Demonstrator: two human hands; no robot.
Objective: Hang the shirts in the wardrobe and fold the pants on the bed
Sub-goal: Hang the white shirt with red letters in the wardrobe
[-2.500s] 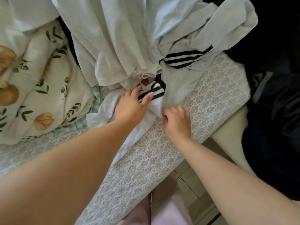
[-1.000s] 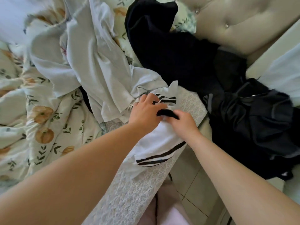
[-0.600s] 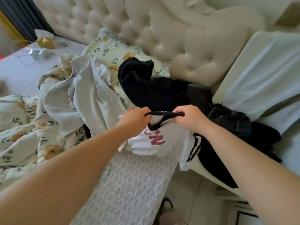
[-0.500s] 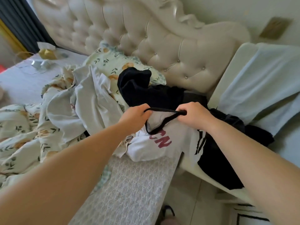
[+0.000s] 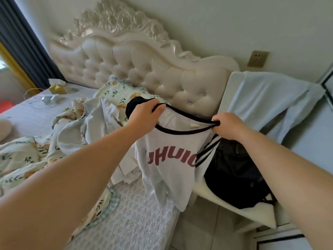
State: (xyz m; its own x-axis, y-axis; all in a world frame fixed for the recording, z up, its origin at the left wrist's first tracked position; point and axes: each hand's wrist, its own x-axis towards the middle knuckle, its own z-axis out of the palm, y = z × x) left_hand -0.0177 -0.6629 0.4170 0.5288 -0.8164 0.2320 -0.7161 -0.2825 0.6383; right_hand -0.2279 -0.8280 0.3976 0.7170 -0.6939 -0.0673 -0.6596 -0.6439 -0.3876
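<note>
White shirt (image 5: 167, 179) — left hand (image 5: 146, 114), right hand (image 5: 228, 127) grip collar (image 5: 182, 131) | lettering (image 5: 171, 158) half-hidden

Folds are hiding the ends of the shirt's (image 5: 167, 186) lettering (image 5: 171, 158). The right arm (image 5: 270, 159) is covering part of the black clothes (image 5: 232, 177). Far items (image 5: 53, 98) are blurring together.

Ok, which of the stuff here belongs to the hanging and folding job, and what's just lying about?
Job: white shirt, gripped at its black-trimmed collar by the left hand and right hand; pale clothes heap on the bed; black garments.
Lying about: floral duvet; yellow tissue box; wall socket.
</note>
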